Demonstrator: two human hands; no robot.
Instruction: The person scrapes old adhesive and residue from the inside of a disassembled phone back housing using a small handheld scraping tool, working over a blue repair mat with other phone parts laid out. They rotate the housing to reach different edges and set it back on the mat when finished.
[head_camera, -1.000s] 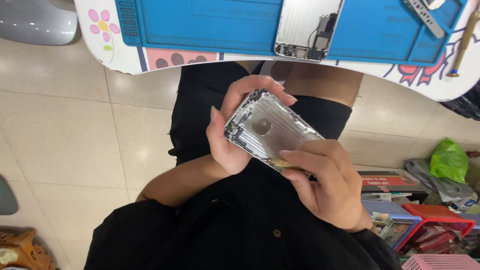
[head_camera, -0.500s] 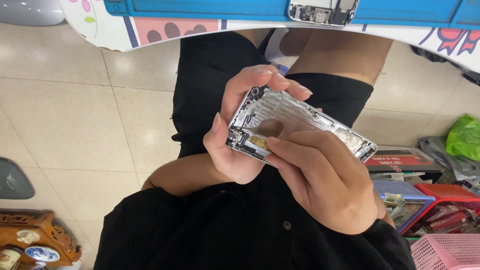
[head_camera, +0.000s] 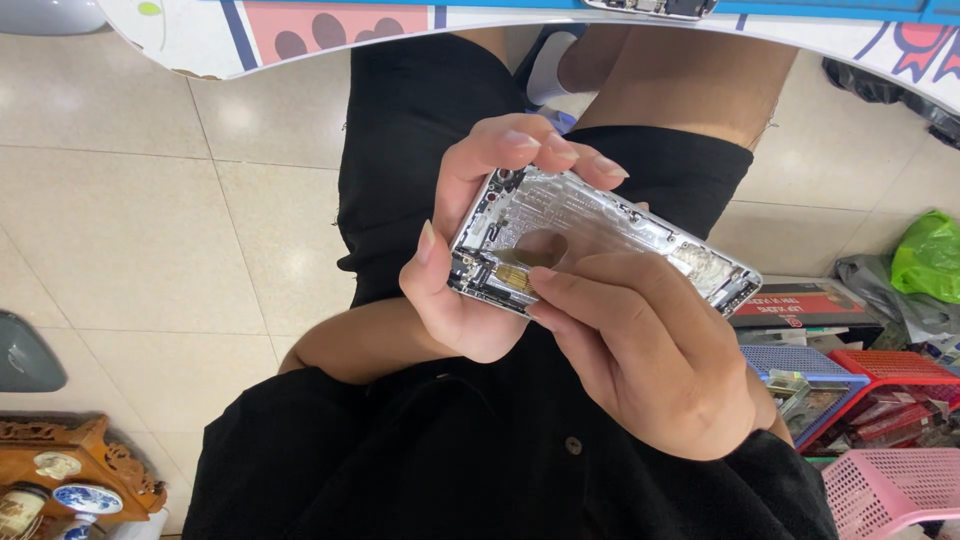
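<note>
An opened silver phone housing (head_camera: 610, 235), inner side up, is held over my lap above black clothing. My left hand (head_camera: 465, 290) wraps its left end, thumb on the near edge and fingertips curled over the far edge. My right hand (head_camera: 650, 365) holds it from the near side and covers its lower right part. The right index fingertip rests by a small gold flex part (head_camera: 512, 277) near the housing's left end. Small boards and connectors show inside the shell.
A table edge with a blue mat (head_camera: 800, 8) and a phone part (head_camera: 650, 6) runs along the top. At the right stand a blue basket (head_camera: 800, 365), a red basket (head_camera: 895, 368), a pink basket (head_camera: 885, 490) and a green bag (head_camera: 925, 255). A carved wooden stand (head_camera: 70, 465) sits lower left.
The view has tipped down, so the table has slid to the top edge. The housing now lies flatter and closer. My right fingers have moved along it toward its left end.
</note>
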